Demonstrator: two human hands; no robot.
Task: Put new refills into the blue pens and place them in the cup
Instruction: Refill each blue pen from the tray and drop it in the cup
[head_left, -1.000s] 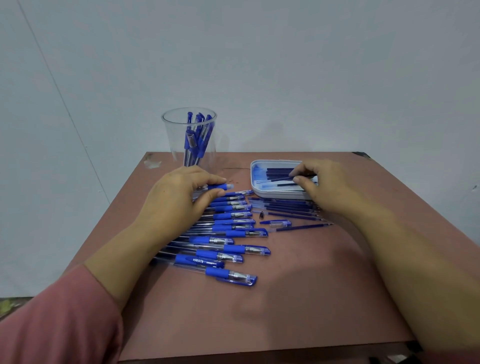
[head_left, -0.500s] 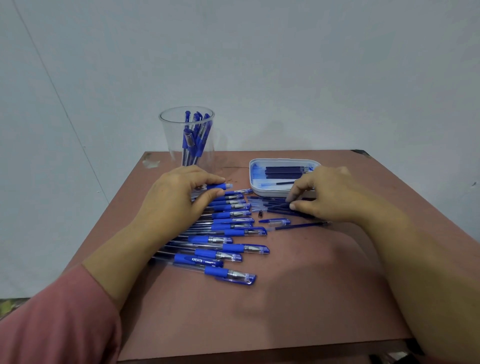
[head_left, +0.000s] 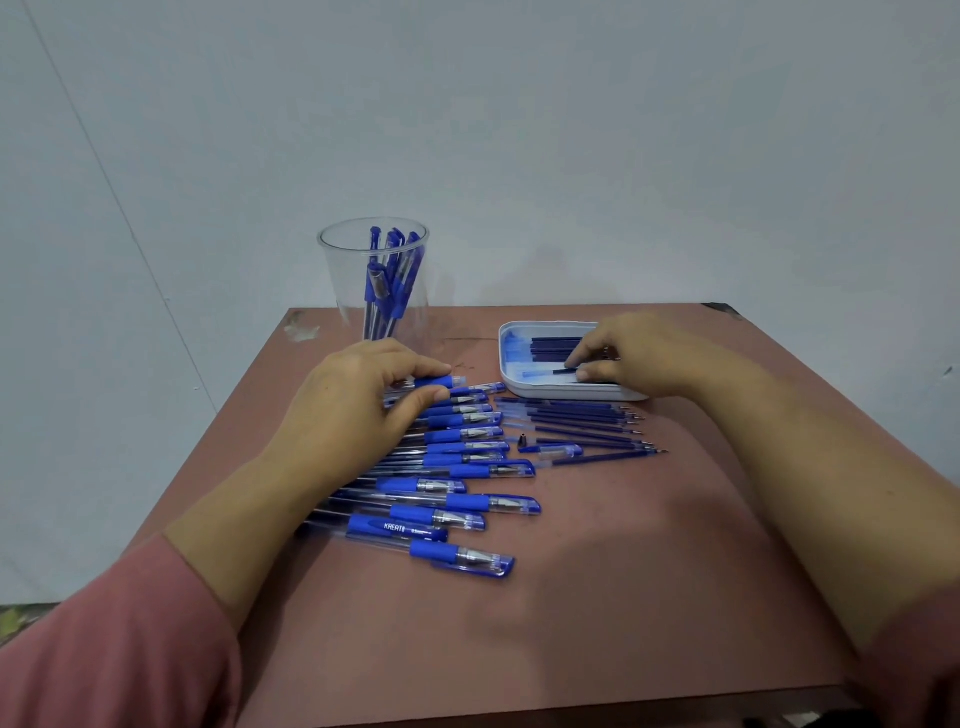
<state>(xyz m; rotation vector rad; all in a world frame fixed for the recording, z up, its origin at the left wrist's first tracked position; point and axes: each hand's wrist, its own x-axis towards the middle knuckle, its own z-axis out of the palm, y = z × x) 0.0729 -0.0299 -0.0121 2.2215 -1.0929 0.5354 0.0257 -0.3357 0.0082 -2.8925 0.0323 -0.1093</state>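
Head view only. Gripping the farthest blue pen (head_left: 434, 383) of the row (head_left: 457, 470) with the left hand (head_left: 358, 410), fingers (head_left: 415, 370) curled round it. Pinching a refill (head_left: 563, 371) in the white tray (head_left: 511, 387) with the right hand (head_left: 641, 358), just right of that pen. Long axes left-to-right on both, so probably just a leftward slide in. Far left: cup (head_left: 374, 291), some pens inside.

The left hand (head_left: 356, 410) grips the farthest pen (head_left: 434, 383) in the row of pens (head_left: 457, 501) on the table (head_left: 571, 613); the cup (head_left: 337, 283) stands at 11 o'clock. At 1 o'clock, the right hand (head_left: 641, 358) pinches a refill (head_left: 543, 373) inside the white tray (head_left: 511, 387).
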